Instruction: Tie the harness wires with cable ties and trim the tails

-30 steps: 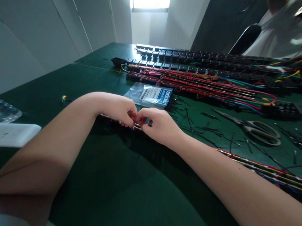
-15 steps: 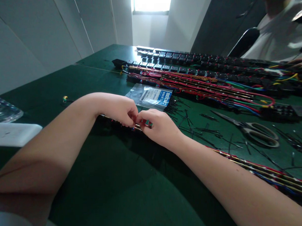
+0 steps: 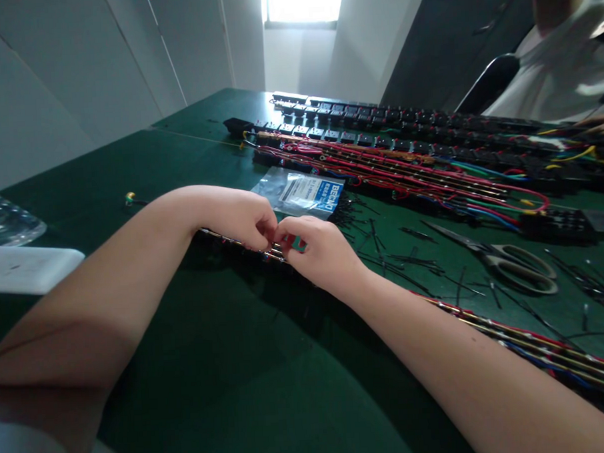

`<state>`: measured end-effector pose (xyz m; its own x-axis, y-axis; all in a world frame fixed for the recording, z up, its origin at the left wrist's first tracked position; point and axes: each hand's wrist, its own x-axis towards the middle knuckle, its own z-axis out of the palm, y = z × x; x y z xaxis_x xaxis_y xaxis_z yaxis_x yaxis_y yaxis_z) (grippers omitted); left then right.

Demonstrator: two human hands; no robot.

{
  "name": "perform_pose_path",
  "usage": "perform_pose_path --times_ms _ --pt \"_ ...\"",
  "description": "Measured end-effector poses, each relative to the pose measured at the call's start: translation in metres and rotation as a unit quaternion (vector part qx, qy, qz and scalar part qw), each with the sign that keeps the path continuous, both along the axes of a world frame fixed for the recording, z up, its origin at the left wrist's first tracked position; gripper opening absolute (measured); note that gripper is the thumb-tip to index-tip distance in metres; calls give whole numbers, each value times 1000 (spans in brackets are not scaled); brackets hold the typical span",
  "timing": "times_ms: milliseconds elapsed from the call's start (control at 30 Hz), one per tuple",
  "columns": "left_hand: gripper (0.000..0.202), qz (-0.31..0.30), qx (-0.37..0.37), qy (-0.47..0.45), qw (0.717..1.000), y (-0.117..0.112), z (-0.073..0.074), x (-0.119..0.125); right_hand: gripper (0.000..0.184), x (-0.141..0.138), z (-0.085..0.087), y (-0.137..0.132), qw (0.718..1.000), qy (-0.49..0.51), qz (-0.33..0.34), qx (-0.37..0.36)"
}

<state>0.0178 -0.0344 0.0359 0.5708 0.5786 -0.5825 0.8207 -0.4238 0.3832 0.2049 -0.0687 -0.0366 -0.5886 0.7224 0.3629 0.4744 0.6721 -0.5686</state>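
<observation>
A long wired strip (image 3: 491, 332) with brass-coloured rods and red and blue wires runs across the green table, passing under both my hands and my right forearm. My left hand (image 3: 246, 219) is closed over the strip, its thumb and fingers pinched. Fingertip to fingertip with it, my right hand (image 3: 317, 246) is curled in a pinch on the same stretch. Whatever small thing the fingertips hold is hidden. Just behind the hands lies a clear plastic bag (image 3: 300, 190) with a blue and white label, black cable ties (image 3: 344, 211) spilling from it.
Scissors (image 3: 498, 258) lie at the right among loose cable ties (image 3: 418, 265). Behind them stretch several more wired strips (image 3: 404, 162). A white box (image 3: 31, 268) and a clear plastic item (image 3: 8, 216) sit at the left. Another person (image 3: 555, 75) is at the far right.
My hands stay at the same spot on the strip, with only slight finger movement. My right hand has shifted up very slightly.
</observation>
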Motion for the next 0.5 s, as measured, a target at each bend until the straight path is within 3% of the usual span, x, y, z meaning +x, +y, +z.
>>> perform_pose_path --times_ms 300,500 --pt "28 -9 2 -3 1000 0 1 1 20 -1 -3 4 997 54 25 -58" --pt "26 -15 0 2 1000 0 1 1 22 0 0 4 996 50 41 -54"
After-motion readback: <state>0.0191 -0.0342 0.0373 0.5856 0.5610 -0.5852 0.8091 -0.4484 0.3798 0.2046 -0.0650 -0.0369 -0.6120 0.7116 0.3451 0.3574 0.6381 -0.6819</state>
